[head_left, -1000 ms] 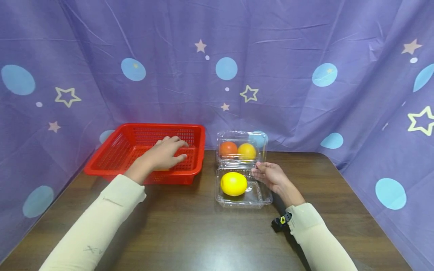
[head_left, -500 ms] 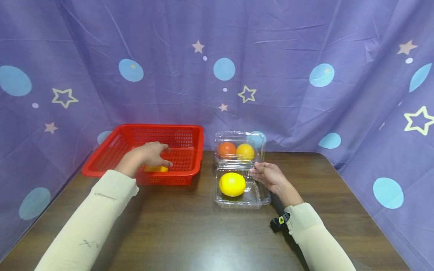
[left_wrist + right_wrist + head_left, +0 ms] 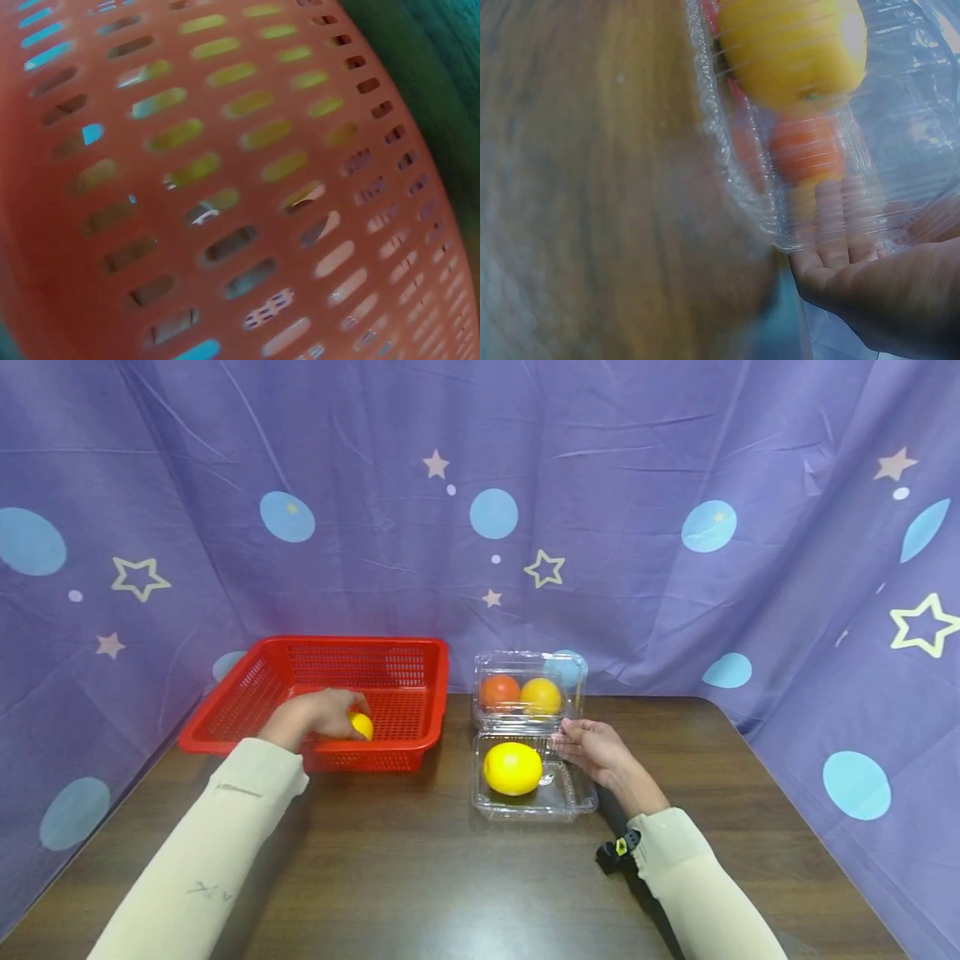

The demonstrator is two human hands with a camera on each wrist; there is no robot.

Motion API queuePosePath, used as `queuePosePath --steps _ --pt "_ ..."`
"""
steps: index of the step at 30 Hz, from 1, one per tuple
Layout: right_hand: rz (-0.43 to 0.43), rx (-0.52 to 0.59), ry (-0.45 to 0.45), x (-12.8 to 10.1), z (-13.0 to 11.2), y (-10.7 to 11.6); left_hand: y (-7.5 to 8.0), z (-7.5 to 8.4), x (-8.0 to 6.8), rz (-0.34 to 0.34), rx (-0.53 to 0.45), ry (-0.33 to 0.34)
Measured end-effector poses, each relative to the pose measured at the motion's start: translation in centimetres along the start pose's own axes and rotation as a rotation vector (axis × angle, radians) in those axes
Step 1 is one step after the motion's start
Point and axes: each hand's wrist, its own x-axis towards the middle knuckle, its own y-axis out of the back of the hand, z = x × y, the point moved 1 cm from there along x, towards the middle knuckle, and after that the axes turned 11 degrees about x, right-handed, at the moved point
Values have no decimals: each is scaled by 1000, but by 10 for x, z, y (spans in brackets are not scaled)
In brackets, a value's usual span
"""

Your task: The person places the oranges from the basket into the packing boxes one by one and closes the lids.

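Note:
In the head view my left hand [image 3: 337, 713] is inside the red mesh basket [image 3: 442, 693], fingers curled over a small yellow fruit [image 3: 362, 725] on the basket floor. The left wrist view shows only the basket's slotted wall [image 3: 240, 187]. My right hand [image 3: 572, 745] rests with relaxed fingers against the right rim of a clear plastic clamshell box [image 3: 583, 795]. A large yellow fruit [image 3: 512, 768] lies in its front half. An orange fruit [image 3: 502, 691] and a yellow-orange one [image 3: 541, 696] sit in the raised back half. In the right wrist view my fingers [image 3: 832, 217] show through the clear wall [image 3: 735, 187] below the yellow fruit [image 3: 795, 45].
The basket and box stand at the back of a dark wooden table [image 3: 450, 860], side by side with a narrow gap. A purple cloth with stars and blue dots [image 3: 675, 568] closes in the back and both sides. A small black device [image 3: 617, 852] hangs at my right wrist.
My left hand has drawn back to the left and lower inside the basket, and the small yellow fruit now shows at its fingertips. The right hand has stayed at the clamshell.

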Motion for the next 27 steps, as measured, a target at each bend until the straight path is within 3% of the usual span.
queuePosePath --steps 4,9,17,27 --pt "4 4 -6 0 1 0 -6 -3 6 -17 -3 -7" --pt "-2 7 -10 1 2 1 -11 -3 11 80 66 -58" --pt "1 6 -8 -1 -1 0 -12 3 10 189 44 29" --pt "-5 11 -10 -1 -1 0 -10 11 14 296 20 60"
